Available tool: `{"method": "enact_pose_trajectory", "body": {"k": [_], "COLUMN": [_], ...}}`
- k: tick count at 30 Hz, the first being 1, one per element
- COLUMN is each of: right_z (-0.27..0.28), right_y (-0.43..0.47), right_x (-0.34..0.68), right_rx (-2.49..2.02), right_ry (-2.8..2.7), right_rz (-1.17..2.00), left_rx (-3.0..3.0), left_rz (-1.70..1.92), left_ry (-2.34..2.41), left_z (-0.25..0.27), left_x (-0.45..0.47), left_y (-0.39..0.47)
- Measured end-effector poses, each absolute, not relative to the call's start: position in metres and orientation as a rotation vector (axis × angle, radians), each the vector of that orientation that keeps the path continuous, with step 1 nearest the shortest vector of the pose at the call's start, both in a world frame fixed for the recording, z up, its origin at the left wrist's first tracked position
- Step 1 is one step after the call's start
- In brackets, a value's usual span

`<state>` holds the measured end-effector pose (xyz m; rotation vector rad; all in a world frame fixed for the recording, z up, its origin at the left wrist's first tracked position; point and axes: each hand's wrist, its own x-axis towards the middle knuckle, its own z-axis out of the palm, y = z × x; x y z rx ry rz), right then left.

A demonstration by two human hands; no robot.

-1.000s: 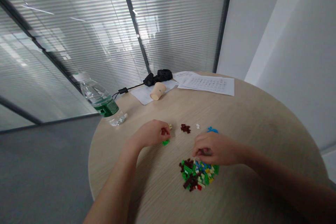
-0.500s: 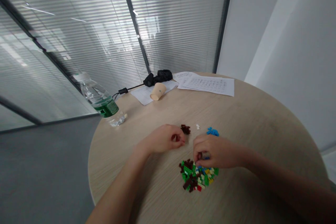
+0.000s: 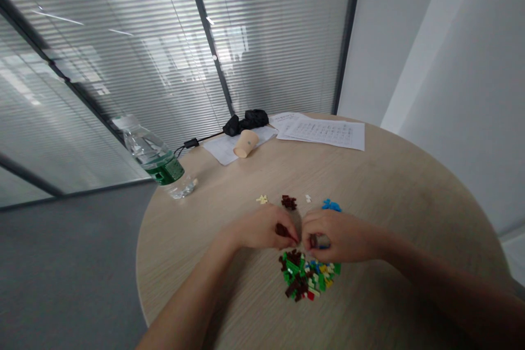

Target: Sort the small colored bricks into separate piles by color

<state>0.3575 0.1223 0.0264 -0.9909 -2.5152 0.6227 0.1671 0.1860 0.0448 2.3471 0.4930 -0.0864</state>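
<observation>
Holds left hand and right hand curled close together, cannot tell whether gripping anything, at the far edge of the mixed brick pile on a round wooden desk, before blinds and a pale wall. Shows illegible print on bottle and papers. Compared with a second ago, has left hand nearer the right, leaving cream bricks in fuller view.

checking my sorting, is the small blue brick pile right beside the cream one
No, a dark brown pile and white pieces lie between them.
</observation>
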Motion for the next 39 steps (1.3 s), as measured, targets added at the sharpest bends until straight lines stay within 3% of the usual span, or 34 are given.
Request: {"method": "enact_pose_trajectory", "body": {"k": [8, 16, 25, 39], "right_z": [0.038, 0.034, 0.036, 0.023], "right_y": [0.142, 0.144, 0.144, 0.131], "right_x": [0.406, 0.408, 0.409, 0.370], "right_rx": [-1.597, -1.741, -1.724, -1.275], "right_ry": [-2.184, -2.303, -2.279, -2.372], "right_rz": [0.300, 0.276, 0.275, 0.315], "left_rx": [2.240, 2.201, 2.207, 2.294], "left_rz": [-0.141, -0.143, -0.167, -0.219], "left_ry": [0.411, 0.415, 0.393, 0.467], "left_z": [0.038, 0.038, 0.039, 0.047], "left_x": [0.166, 0.165, 0.167, 0.169], "left_y": [0.186, 0.186, 0.186, 0.180]}}
